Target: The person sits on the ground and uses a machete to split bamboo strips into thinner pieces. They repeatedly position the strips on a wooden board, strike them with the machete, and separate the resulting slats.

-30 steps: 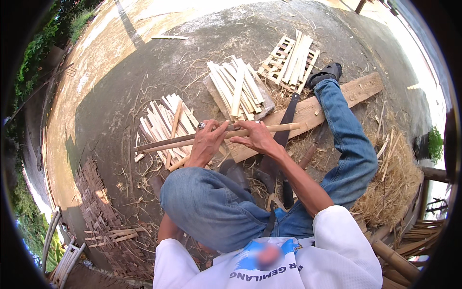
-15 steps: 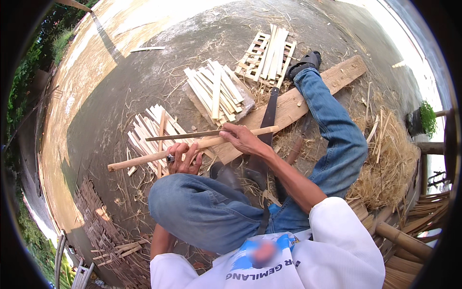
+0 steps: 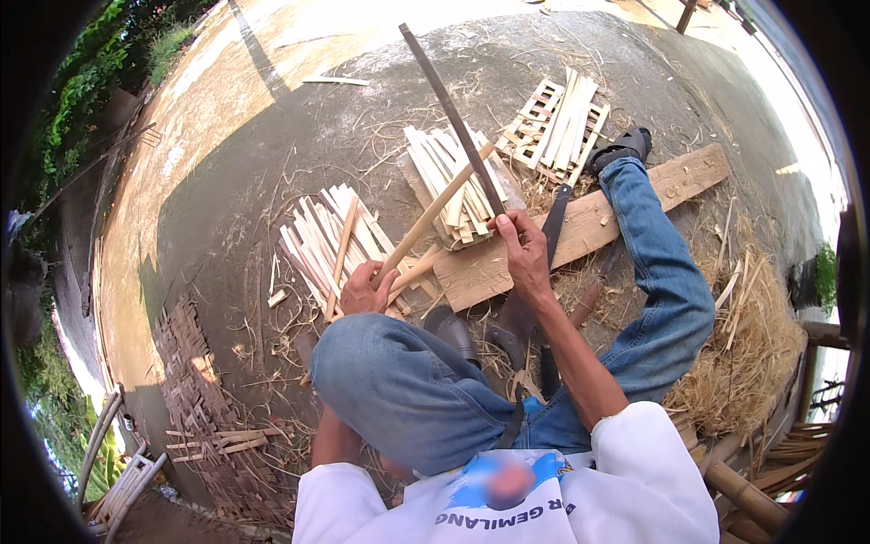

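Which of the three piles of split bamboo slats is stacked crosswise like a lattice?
The farthest slat pile, beside the outstretched shoe; the other two piles lie loosely parallel.

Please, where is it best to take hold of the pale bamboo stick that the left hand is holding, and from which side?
Probably at its lower end, near the left hand. The pale bamboo stick slants up and away to the right, where the long dark blade crosses it. Come from the near left, away from the right hand.
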